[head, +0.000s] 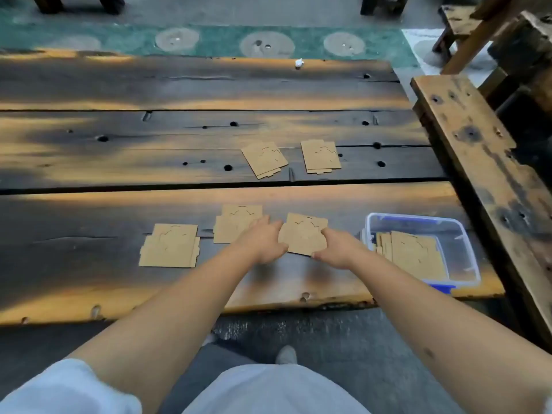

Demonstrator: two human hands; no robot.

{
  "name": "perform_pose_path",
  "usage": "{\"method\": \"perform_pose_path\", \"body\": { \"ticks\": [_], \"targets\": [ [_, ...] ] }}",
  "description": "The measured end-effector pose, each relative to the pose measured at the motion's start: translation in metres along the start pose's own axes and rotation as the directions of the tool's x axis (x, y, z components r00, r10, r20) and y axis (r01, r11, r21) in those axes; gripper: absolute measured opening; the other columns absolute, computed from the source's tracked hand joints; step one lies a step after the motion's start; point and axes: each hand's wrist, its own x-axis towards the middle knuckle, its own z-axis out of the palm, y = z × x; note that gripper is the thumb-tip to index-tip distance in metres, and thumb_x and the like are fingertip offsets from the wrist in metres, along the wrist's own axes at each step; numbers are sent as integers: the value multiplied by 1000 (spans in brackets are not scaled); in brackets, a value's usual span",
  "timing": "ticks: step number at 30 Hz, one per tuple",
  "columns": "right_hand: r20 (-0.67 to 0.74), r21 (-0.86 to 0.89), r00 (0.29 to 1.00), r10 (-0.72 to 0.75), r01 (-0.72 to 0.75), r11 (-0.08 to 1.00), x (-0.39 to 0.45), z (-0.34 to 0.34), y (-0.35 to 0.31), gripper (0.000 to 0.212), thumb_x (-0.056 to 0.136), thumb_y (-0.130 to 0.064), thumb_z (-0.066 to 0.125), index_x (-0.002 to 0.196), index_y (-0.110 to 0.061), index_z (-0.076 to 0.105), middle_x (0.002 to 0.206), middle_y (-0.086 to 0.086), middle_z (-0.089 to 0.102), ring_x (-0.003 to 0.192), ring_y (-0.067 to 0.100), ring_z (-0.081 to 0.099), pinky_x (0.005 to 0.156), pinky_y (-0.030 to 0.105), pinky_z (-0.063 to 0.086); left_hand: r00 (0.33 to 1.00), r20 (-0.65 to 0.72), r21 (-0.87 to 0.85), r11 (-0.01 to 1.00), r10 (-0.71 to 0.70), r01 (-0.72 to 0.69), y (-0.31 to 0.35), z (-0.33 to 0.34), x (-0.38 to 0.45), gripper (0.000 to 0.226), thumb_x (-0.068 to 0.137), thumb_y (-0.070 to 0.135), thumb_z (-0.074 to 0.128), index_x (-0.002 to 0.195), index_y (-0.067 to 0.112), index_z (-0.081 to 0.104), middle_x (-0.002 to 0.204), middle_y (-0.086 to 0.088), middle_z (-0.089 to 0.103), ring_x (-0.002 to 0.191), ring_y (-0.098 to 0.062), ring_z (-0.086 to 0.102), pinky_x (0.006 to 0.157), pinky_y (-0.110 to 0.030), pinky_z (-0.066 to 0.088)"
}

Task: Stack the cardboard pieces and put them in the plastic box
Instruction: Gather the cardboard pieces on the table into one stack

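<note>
My left hand [263, 242] and my right hand [334, 249] both grip a brown cardboard piece [303, 233] by its near corners, low over the table. Another cardboard piece [236, 224] lies just left of it, partly under my left hand. A third cardboard piece [170, 245] lies further left. Two more cardboard pieces [264, 159] [320, 156] lie on the middle plank, further away. The clear plastic box [466, 249] with blue clips stands at the right, near the table's front edge, and holds a stack of cardboard pieces [413, 255].
The table [119, 162] is made of dark, scorched wooden planks with holes and gaps. A wooden bench [478, 150] runs along its right side. A small white scrap [299, 63] lies at the far edge. A shoe [286, 354] shows on the floor below.
</note>
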Motion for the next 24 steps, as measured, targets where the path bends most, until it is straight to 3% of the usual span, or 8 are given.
{"method": "perform_pose_path", "body": {
  "ticks": [5, 8, 10, 13, 17, 21, 24],
  "targets": [
    [25, 163, 998, 65, -68, 984, 12, 15, 15, 63, 81, -39, 67, 135, -15, 46, 131, 10, 58, 116, 29, 55, 85, 33, 44, 992, 124, -89, 995, -30, 41, 11, 24, 18, 64, 88, 35, 54, 142, 9, 35, 141, -19, 40, 129, -34, 41, 103, -36, 35],
    [20, 239, 994, 105, -107, 965, 24, 24, 19, 69, 79, -40, 69, 137, -14, 42, 134, 14, 54, 119, 32, 52, 93, 38, 45, 985, 155, -203, 973, -80, 111, 17, 36, 32, 61, 86, 32, 57, 140, 10, 38, 139, -20, 43, 125, -34, 45, 98, -33, 37],
    [20, 296, 990, 139, -138, 945, 32, 31, 21, 75, 77, -39, 71, 140, -16, 38, 136, 16, 52, 122, 34, 50, 98, 42, 43, 974, 177, -316, 929, -139, 190, 20, 45, 41, 60, 84, 30, 59, 137, 10, 40, 136, -18, 46, 121, -34, 49, 95, -34, 41],
    [61, 454, 975, 212, -216, 864, 37, 39, 19, 82, 78, -37, 73, 145, -16, 31, 142, 14, 48, 126, 33, 48, 96, 35, 41, 950, 221, -493, 815, -220, 304, 21, 55, 49, 57, 83, 30, 61, 134, 10, 43, 136, -13, 52, 120, -30, 50, 95, -35, 43],
    [30, 480, 960, 280, -260, 838, 42, 51, 19, 83, 76, -40, 74, 142, -12, 33, 140, 15, 46, 126, 33, 47, 92, 33, 39, 929, 218, -552, 747, -300, 371, 21, 64, 56, 58, 82, 33, 58, 135, 15, 43, 136, -11, 48, 119, -29, 48, 83, -28, 34],
    [-2, 680, 927, 376, -274, 680, 45, 54, 20, 74, 75, -33, 79, 134, -13, 40, 135, 11, 52, 121, 29, 52, 100, 39, 43, 897, 259, -636, 636, -358, 437, 14, 61, 55, 64, 83, 33, 60, 139, 12, 37, 139, -15, 46, 127, -32, 45, 102, -36, 41],
    [-10, 716, 893, 451, -308, 626, 44, 55, 22, 67, 77, -31, 77, 132, -12, 44, 134, 13, 49, 117, 31, 53, 100, 43, 44, 869, 313, -682, 546, -384, 486, 4, 58, 51, 62, 83, 33, 61, 136, 9, 39, 133, -11, 49, 122, -29, 48, 102, -42, 44]
  ]
}}
